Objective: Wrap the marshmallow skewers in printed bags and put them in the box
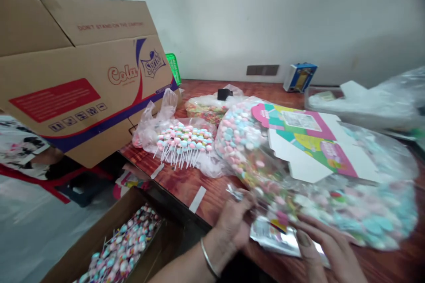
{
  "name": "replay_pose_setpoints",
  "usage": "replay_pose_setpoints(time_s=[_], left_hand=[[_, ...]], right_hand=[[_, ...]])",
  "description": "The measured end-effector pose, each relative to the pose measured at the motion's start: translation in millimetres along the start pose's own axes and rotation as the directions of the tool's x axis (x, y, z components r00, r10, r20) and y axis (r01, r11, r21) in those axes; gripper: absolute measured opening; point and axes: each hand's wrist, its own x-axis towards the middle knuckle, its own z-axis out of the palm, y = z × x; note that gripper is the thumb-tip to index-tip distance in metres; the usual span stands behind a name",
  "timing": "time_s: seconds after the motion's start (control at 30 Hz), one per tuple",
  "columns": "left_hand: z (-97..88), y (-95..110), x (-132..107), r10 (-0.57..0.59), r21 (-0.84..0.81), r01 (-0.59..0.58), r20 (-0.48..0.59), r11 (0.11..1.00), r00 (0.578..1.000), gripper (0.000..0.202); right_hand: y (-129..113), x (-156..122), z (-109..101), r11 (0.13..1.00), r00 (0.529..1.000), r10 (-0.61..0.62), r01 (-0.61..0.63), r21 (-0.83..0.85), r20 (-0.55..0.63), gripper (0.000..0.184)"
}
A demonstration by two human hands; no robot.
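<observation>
Between my hands is a clear candy bag [280,216] with colourful sweets inside and a shiny silver lower part [277,241]. My left hand [234,221], with a bangle at the wrist, is closed around the bag's left side; a crinkled silver tip sticks out above its thumb. On the other side, my right hand [327,247] pinches the bag's right edge between thumb and fingers, partly blurred. Just beyond lie large clear bags of pastel candies [372,225], pressed close to my hands. A flattened printed carton [308,141] rests on top of them.
Several lollipops [186,141] lie on plastic at the table's left, near a paper strip [198,199]. Below the edge stands an open box of lollipops [122,247]. A big cardboard carton [89,75] rises at left. A blue box [300,77] and plastic tub [335,106] stand behind.
</observation>
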Motion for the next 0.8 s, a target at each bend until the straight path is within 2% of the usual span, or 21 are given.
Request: replay_pose_setpoints(time_s=[0.1,0.13,0.2,0.27,0.33,0.4,0.43,0.5,0.53,0.6,0.67,0.73,0.8], left_hand=[[-27.3,66,9,0.188,-0.045,-0.194,-0.120,0.980,0.975,0.041],[-37.9,85,10,0.238,-0.048,-0.247,-0.151,0.968,0.960,0.039],[-59.1,117,10,0.314,-0.050,-0.328,-0.188,0.943,0.931,0.032],[-77.2,137,8,0.357,-0.058,-0.379,-0.226,0.924,0.906,0.025],[-89.2,148,7,0.373,-0.081,-0.408,-0.277,0.909,0.885,0.019],[-94.4,152,8,0.360,-0.119,-0.413,-0.312,0.903,0.879,0.014],[-94.7,153,9,0.345,-0.140,-0.404,-0.319,0.904,0.883,0.012],[-91.6,153,12,0.306,-0.177,-0.377,-0.329,0.909,0.893,0.011],[-88.7,153,14,0.288,-0.195,-0.363,-0.329,0.911,0.899,0.013],[-81.3,150,19,0.254,-0.237,-0.335,-0.317,0.912,0.914,0.017],[-72.8,145,23,0.211,-0.282,-0.296,-0.295,0.913,0.932,0.016],[-63.7,136,27,0.156,-0.312,-0.243,-0.280,0.918,0.947,0.013],[-53.9,123,30,0.104,-0.315,-0.183,-0.253,0.931,0.962,0.010]], right_hand=[[-30,43,60,0.998,0.986,0.025,-0.034,0.048,0.163,0.025],[-38,57,86,0.996,0.962,0.029,-0.050,0.073,0.272,0.025],[-51,81,141,0.991,0.882,0.091,-0.128,0.050,0.463,0.027],[-58,96,195,0.989,0.846,0.120,-0.146,0.010,0.520,0.026],[-60,105,239,0.987,0.841,0.159,-0.154,-0.053,0.517,0.030],[-60,109,266,0.983,0.853,0.183,-0.152,-0.103,0.490,0.029],[-60,110,273,0.981,0.861,0.189,-0.150,-0.120,0.472,0.027],[-58,111,274,0.979,0.878,0.196,-0.149,-0.140,0.437,0.022],[-57,111,267,0.978,0.885,0.198,-0.150,-0.144,0.422,0.021],[-53,111,240,0.979,0.895,0.193,-0.149,-0.138,0.403,0.021],[-47,108,195,0.986,0.902,0.161,-0.127,-0.111,0.400,0.024],[-38,100,137,0.993,0.910,0.111,-0.082,-0.089,0.400,0.025],[-29,83,76,0.998,0.935,-0.007,0.027,-0.049,0.355,0.026]])
